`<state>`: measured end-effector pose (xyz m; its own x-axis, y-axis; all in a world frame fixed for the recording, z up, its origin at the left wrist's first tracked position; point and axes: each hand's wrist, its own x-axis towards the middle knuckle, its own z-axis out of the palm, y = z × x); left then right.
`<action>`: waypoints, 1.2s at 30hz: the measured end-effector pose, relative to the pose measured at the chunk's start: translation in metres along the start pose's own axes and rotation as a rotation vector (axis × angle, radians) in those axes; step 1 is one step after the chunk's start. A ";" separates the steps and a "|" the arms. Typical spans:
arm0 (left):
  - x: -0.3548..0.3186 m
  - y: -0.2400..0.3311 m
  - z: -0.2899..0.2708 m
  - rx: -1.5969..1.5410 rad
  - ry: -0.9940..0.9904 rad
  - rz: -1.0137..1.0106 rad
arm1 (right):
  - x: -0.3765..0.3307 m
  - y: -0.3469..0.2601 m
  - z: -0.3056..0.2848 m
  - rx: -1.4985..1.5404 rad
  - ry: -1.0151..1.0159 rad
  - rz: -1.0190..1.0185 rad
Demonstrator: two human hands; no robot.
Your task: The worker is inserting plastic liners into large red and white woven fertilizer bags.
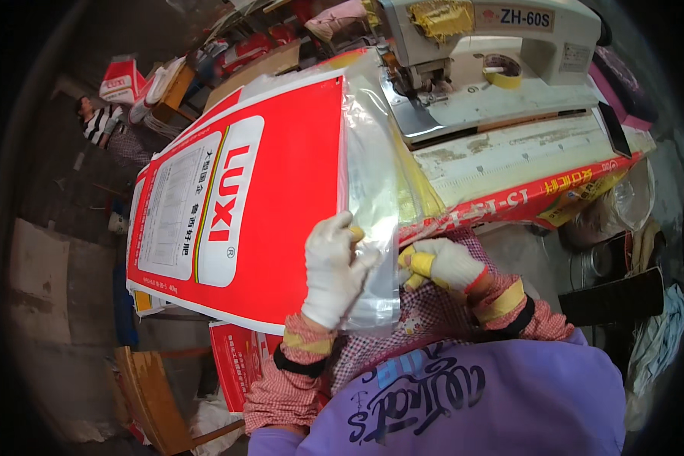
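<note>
A large red and white woven sack [296,175] lies flat in front of me on a stack of similar sacks. A clear plastic liner [376,205] sticks out of its right end. My left hand [330,270], in a white glove, rests at the sack's end, its fingers bent and its thumb over the liner, gripping it. Close to the liner's right edge is my right hand [444,264], in a white glove with yellow fingertips. Its fingers are curled; what lies between them is hidden.
A bag-sewing machine [501,53] stands at the far right with a roll of tape [503,71] on its base. A ruler-marked board [509,156] lies before it, beside a dark phone [614,129]. A wooden stool [156,395] is at lower left; another person [102,125] is farther back.
</note>
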<state>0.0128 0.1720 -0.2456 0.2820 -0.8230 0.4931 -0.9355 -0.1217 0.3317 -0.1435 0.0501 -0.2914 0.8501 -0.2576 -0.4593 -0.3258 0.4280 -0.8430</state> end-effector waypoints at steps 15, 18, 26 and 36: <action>-0.075 0.015 -0.045 -0.029 -0.152 0.226 | 0.018 0.009 0.036 0.078 -0.019 0.030; -0.068 0.004 -0.048 -0.009 -0.137 0.312 | 0.014 0.002 0.044 0.089 0.032 0.002; -0.065 0.009 -0.095 -0.470 0.077 -0.199 | -0.007 -0.020 0.027 -0.947 0.119 -0.071; -0.035 0.028 -0.093 -0.192 -0.089 0.342 | 0.036 -0.064 0.031 0.315 0.019 0.009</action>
<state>-0.0032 0.2489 -0.1789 -0.0659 -0.8438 0.5327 -0.9129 0.2664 0.3092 -0.0791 0.0401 -0.2449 0.8390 -0.2672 -0.4739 -0.1867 0.6768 -0.7121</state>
